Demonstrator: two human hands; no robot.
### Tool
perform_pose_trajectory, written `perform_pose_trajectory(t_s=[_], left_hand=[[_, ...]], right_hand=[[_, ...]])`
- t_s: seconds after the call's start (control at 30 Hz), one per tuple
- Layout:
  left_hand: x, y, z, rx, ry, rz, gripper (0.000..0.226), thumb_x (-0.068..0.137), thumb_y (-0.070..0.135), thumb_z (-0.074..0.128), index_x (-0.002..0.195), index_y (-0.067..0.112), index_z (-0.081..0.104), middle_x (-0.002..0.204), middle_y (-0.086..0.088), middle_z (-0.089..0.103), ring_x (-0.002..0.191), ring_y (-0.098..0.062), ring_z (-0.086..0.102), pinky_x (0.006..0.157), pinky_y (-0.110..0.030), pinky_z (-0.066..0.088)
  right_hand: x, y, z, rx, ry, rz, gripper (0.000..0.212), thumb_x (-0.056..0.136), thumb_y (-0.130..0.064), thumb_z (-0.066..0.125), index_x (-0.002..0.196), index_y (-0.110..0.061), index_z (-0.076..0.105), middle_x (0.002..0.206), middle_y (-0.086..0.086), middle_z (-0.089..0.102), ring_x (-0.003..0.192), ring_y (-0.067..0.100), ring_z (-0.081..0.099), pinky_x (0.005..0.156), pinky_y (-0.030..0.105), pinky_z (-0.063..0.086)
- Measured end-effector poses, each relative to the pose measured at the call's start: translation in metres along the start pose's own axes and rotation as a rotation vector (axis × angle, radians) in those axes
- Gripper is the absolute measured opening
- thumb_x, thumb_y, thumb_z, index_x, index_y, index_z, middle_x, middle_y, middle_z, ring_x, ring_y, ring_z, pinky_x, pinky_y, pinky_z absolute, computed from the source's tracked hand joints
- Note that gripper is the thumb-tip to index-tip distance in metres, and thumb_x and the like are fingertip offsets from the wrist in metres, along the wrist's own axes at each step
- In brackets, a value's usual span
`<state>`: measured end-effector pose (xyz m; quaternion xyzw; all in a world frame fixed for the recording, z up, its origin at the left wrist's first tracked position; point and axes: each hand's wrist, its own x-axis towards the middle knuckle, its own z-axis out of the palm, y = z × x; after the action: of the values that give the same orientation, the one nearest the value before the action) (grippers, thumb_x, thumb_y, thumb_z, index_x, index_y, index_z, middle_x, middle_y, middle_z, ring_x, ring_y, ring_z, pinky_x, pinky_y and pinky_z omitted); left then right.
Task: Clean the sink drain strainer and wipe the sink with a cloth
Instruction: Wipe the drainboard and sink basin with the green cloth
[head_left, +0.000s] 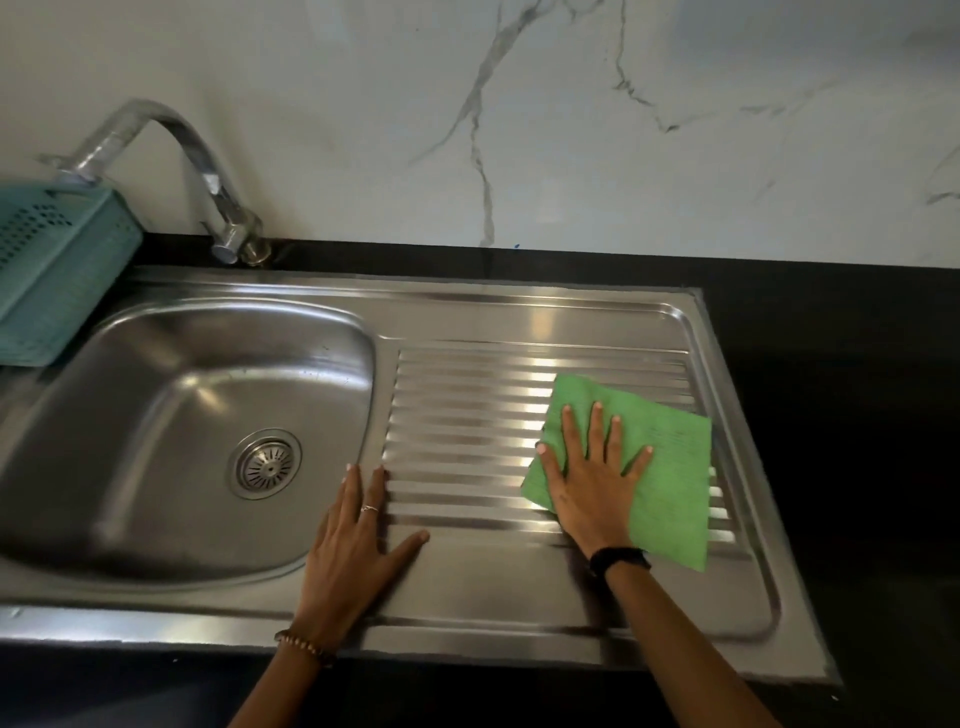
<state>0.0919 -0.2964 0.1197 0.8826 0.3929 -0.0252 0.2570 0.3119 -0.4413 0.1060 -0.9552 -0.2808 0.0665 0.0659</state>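
A stainless steel sink (156, 540) has its bowl on the left and a ribbed drainboard (467, 431) on the right. The round drain strainer (266, 463) sits in place at the bottom of the bowl. A green cloth (665, 467) lies spread flat on the right part of the drainboard. My right hand (592, 483) presses flat on the cloth's left side, fingers spread. My left hand (353, 545) rests flat on the steel between bowl and drainboard, holding nothing.
A chrome tap (208, 171) curves over the back left corner. A teal plastic basket (57, 270) stands at the bowl's left edge. Black countertop (841, 415) surrounds the sink, with a white marble wall (571, 130) behind.
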Motion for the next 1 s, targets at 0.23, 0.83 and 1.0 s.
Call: perform_pose_trajectory(t_s=[0.23, 0.83, 1.0], left_hand=[[0.007, -0.021, -0.012, -0.265, -0.061, 0.08, 0.109, 0.072, 0.052, 0.069, 0.147, 0.022, -0.005, 0.156, 0.008, -0.007, 0.145, -0.013, 0.009, 0.115, -0.025, 0.016], [-0.007, -0.014, -0.007, -0.166, 0.091, 0.085, 0.113, 0.075, 0.053, 0.065, 0.135, 0.018, -0.025, 0.146, -0.001, -0.028, 0.14, -0.018, -0.023, 0.113, -0.031, -0.014], [-0.016, 0.032, 0.017, -0.058, 0.065, 0.173, 0.101, 0.081, 0.059, 0.051, 0.139, 0.022, -0.023, 0.145, 0.002, -0.033, 0.136, -0.016, -0.031, 0.111, -0.029, -0.02]], right_hand=[[-0.002, -0.103, 0.016, -0.006, -0.035, -0.14, 0.066, 0.091, -0.063, 0.022, 0.148, -0.034, 0.007, 0.16, 0.005, 0.0, 0.146, 0.033, -0.001, 0.108, 0.067, -0.01], [-0.022, -0.137, 0.02, -0.02, -0.136, -0.663, 0.055, 0.094, -0.048, 0.008, 0.147, -0.035, 0.017, 0.157, -0.01, 0.019, 0.146, 0.019, 0.015, 0.115, 0.054, -0.004], [-0.018, -0.056, 0.009, 0.012, -0.1, -0.528, 0.049, 0.098, -0.045, 0.017, 0.146, -0.038, 0.015, 0.157, -0.012, 0.019, 0.146, 0.016, 0.015, 0.117, 0.048, -0.003]])
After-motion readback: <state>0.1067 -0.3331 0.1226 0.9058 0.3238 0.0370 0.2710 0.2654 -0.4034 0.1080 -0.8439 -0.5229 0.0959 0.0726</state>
